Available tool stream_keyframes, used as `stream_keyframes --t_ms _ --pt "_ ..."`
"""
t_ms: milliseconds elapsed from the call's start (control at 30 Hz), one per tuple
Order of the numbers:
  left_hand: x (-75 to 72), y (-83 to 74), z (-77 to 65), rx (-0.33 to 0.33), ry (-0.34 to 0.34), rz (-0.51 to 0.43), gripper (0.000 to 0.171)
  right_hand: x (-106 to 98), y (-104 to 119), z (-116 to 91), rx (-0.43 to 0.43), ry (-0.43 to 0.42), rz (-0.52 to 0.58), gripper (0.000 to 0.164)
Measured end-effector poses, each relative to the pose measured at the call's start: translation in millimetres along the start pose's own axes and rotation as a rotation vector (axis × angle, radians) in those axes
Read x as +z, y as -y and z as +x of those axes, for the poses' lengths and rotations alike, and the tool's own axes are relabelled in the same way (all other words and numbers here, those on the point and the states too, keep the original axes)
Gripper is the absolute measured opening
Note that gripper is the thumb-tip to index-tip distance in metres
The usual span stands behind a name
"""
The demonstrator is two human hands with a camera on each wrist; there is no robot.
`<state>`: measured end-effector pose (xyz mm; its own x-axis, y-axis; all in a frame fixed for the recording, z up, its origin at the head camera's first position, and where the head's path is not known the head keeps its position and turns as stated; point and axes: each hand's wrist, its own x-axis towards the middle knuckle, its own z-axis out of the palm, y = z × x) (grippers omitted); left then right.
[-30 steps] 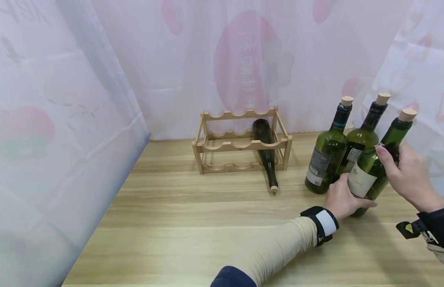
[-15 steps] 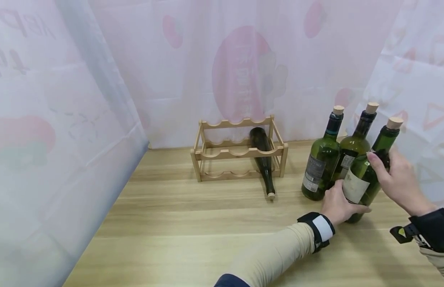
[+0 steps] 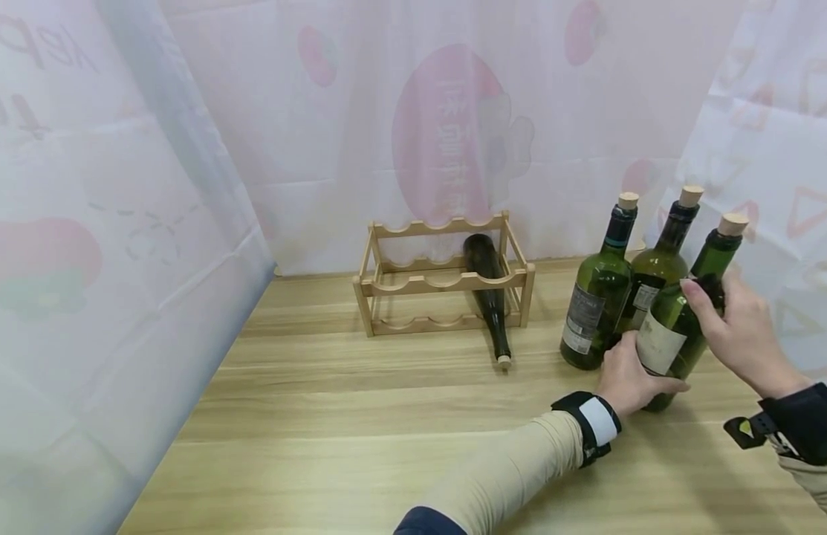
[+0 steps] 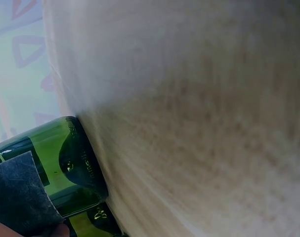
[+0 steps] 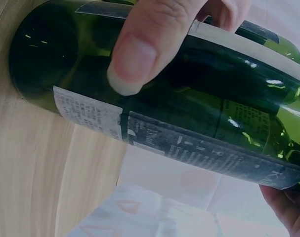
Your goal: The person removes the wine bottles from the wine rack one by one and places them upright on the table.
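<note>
At the right, both hands hold the same green wine bottle (image 3: 659, 343), corked and with a pale label. It leans slightly, its base low over the table. My left hand (image 3: 635, 377) grips its lower body, thumb stretched across the front. Higher up, near the shoulder, my right hand (image 3: 747, 331) wraps round it, thumb in front. The right wrist view shows the bottle (image 5: 189, 79) lengthwise, with a left thumb (image 5: 135, 64) pressed on the glass and right fingers (image 5: 288, 210) at the lower right. In the left wrist view, a dark-labelled bottle (image 4: 56, 163) lies partly behind fingertips.
Two more corked wine bottles stand close by: one with a grey label (image 3: 590, 316) and one behind (image 3: 654, 275). A wooden wine rack (image 3: 440, 282) stands at the back middle, a dark bottle (image 3: 491, 305) lying in it, neck forward. Printed curtains enclose the wooden table (image 3: 333, 423).
The head view has shifted, so everything sits a little left and lower in it. Both hands keep their hold on the bottle, and the other bottles and rack stay put.
</note>
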<state>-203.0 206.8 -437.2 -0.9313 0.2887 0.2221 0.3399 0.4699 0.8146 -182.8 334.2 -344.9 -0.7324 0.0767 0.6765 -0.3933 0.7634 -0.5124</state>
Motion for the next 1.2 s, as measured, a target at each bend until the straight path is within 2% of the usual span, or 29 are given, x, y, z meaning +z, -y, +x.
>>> stream_keyframes --t_ms 133,300,400,533,600,800,1033,1200 --pt "0.3 -0.2 0.0 0.001 0.005 -0.003 0.072 0 -1 -1 0.003 -0.006 -0.013 0.031" --pt "0.1 -0.2 -2.6 -0.015 0.026 -0.024 0.073 -3 1 -7 -0.059 -0.049 -0.101 0.038" --pt "-0.7 -0.1 -3.8 -0.017 0.029 -0.022 0.075 -4 4 -12 -0.119 -0.135 -0.161 0.044" --pt "-1.3 1.5 -3.9 -0.011 0.030 -0.022 0.076 -5 8 -16 -0.198 -0.265 -0.156 0.056" --pt "-1.4 2.6 -3.7 -0.011 0.029 -0.029 0.076 -6 11 -17 -0.239 -0.293 -0.151 0.061" --pt "-3.4 7.7 -5.8 -0.048 0.046 -0.030 0.078 0 22 -18 -0.404 -0.308 -0.185 0.062" --pt "-17.7 13.2 -10.3 -0.071 0.089 -0.003 0.079 16 43 -14 -0.556 -0.395 -0.111 0.053" --pt "-33.6 13.8 -9.6 -0.064 0.118 0.029 0.075 25 50 -14 -0.606 -0.349 -0.096 0.049"
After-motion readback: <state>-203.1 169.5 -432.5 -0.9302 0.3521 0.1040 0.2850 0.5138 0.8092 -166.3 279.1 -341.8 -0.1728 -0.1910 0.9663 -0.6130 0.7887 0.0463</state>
